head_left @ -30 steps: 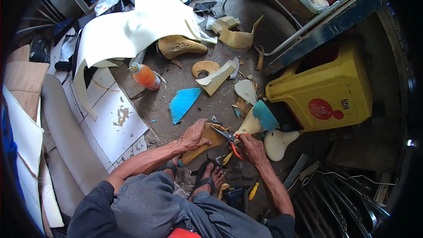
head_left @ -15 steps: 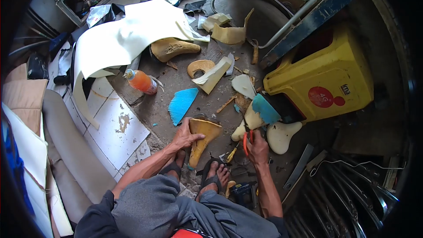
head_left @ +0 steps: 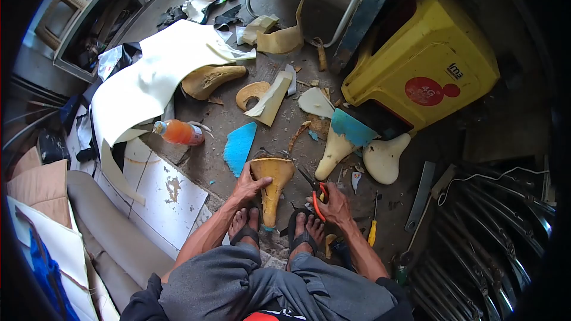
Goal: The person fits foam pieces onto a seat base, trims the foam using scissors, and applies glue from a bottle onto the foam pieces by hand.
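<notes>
My left hand [head_left: 248, 187] is wrapped round the left side of a worn yellow-brown bicycle saddle [head_left: 275, 181], its wide end away from me and its narrow nose toward my feet. In my right hand [head_left: 334, 205] are red-handled scissors [head_left: 319, 201], dark blades pointing toward the saddle but apart from it. Just beyond lies a cream saddle pad [head_left: 337, 153] with blue foam [head_left: 354, 126] over its wide end. Beside it rests another cream saddle pad [head_left: 383, 159].
A blue foam piece [head_left: 239, 147], an orange bottle [head_left: 178, 132] and foam scraps [head_left: 270, 100] lie ahead. White foam sheeting [head_left: 143, 83] spreads left. A yellow plastic stool [head_left: 386, 92] lies tipped at right, near a yellow-handled screwdriver [head_left: 373, 232] and dark metal parts [head_left: 476, 249].
My right hand has drawn the scissors back from the blue-covered pad, toward the saddle in my left hand. The saddle is turned more upright in view. The camera view has shifted.
</notes>
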Demonstrator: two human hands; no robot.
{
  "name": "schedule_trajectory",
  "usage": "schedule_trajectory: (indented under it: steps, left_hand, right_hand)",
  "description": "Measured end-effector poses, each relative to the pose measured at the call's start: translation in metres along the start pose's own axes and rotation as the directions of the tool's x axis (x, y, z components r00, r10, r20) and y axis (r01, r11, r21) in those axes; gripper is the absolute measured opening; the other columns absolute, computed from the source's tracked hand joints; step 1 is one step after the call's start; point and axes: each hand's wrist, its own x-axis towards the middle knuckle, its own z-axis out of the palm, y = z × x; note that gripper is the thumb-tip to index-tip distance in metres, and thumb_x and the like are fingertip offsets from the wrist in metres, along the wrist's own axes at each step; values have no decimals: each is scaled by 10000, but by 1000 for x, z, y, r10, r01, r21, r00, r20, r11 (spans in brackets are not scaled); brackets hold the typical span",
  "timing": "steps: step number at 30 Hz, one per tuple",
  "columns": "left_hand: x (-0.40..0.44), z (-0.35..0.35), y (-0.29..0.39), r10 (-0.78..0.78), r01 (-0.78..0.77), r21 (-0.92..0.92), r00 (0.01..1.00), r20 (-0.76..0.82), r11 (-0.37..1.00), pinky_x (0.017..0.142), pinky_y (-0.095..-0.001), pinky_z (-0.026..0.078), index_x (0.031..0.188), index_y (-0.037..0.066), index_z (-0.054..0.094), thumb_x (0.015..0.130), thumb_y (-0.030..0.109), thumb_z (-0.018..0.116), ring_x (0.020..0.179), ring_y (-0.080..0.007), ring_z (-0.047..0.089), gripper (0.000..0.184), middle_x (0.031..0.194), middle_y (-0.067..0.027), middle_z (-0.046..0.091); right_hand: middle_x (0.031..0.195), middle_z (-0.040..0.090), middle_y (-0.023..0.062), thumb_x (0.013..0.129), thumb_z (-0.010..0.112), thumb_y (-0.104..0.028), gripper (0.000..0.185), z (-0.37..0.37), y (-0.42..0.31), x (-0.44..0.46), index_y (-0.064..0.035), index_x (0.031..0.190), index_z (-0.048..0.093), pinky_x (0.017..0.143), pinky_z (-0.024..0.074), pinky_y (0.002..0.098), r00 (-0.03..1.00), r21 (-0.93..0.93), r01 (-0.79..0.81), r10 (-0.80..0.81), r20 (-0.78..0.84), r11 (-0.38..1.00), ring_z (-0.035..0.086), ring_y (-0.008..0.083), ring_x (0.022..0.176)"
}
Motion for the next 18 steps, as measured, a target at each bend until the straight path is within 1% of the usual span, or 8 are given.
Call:
schedule_trajectory:
  steps: [2, 5, 9, 11, 12, 14, 15, 18]
  left_hand:
    - [0, -3, -2, -57, 56, -127, 998, -7, 990, 999, -358, 484, 1411, 30, 436, 848, 188, 833, 1155, -225, 613, 707, 1274, -122, 622]
    - [5, -12, -16, -39, 46, -165, 998, 45, 985, 973, -347, 496, 1438, 41, 425, 850, 193, 834, 1160, -223, 611, 732, 1285, -106, 620]
    - [2, -15, -9, -78, 97, -237, 993, 91, 967, 922, -327, 511, 1449, 44, 416, 851, 202, 835, 1165, -208, 604, 747, 1308, -89, 610]
    - [3, -16, -11, -77, 108, -272, 989, 122, 956, 860, -303, 515, 1457, 49, 408, 852, 214, 836, 1154, -187, 600, 759, 1316, -74, 603]
    - [2, -16, -8, -78, 109, -266, 989, 126, 958, 860, -303, 515, 1457, 49, 408, 852, 214, 836, 1154, -187, 600, 759, 1316, -74, 603]
    - [-1, -17, -1, -95, 121, -253, 989, 112, 960, 999, -357, 496, 1405, 8, 419, 879, 156, 805, 1201, -226, 592, 668, 1310, -134, 599]
    - [-1, -17, -2, -94, 120, -250, 989, 114, 961, 999, -357, 496, 1405, 8, 419, 879, 156, 805, 1201, -226, 592, 668, 1310, -134, 599]
    - [5, -20, -14, -162, 178, -439, 984, 74, 881, 899, -326, 532, 1368, 18, 446, 918, 110, 750, 1092, -198, 636, 551, 1226, -113, 633]
  right_hand:
    - [868, 641, 178, 820, 816, -455, 565, 6, 2, 6, -33, 1110, 579, 682, 503, 464, 999, -3, 48, -48, 26, 999, 650, 362, 778]
    - [901, 638, 172, 828, 813, -435, 550, 20, 7, 10, -34, 1119, 575, 695, 509, 454, 991, 25, 130, -129, -27, 991, 655, 359, 812]
    - [960, 640, 164, 831, 815, -395, 527, 28, 6, 12, -38, 1134, 572, 723, 523, 451, 995, 6, 102, -102, 0, 995, 663, 354, 872]
    - [1015, 640, 155, 823, 821, -345, 514, 34, 13, 12, -40, 1154, 573, 753, 532, 454, 975, -35, 206, -208, -73, 978, 666, 356, 921]
    - [1015, 640, 155, 823, 821, -345, 514, 35, 12, 11, -40, 1154, 573, 753, 532, 454, 976, -32, 203, -204, -78, 979, 666, 356, 921]
    - [1034, 643, 150, 810, 825, -316, 531, 37, 10, 8, -41, 1187, 571, 777, 540, 457, 976, -53, 189, -194, -103, 981, 663, 361, 949]
    - [1034, 643, 150, 810, 825, -316, 531, 38, 9, 7, -41, 1187, 571, 777, 540, 457, 975, -51, 188, -193, -107, 981, 663, 361, 949]
    - [1042, 645, 147, 800, 827, -312, 535, 37, 6, 8, -38, 1189, 584, 789, 543, 447, 972, -43, 204, -207, -107, 978, 661, 364, 961]
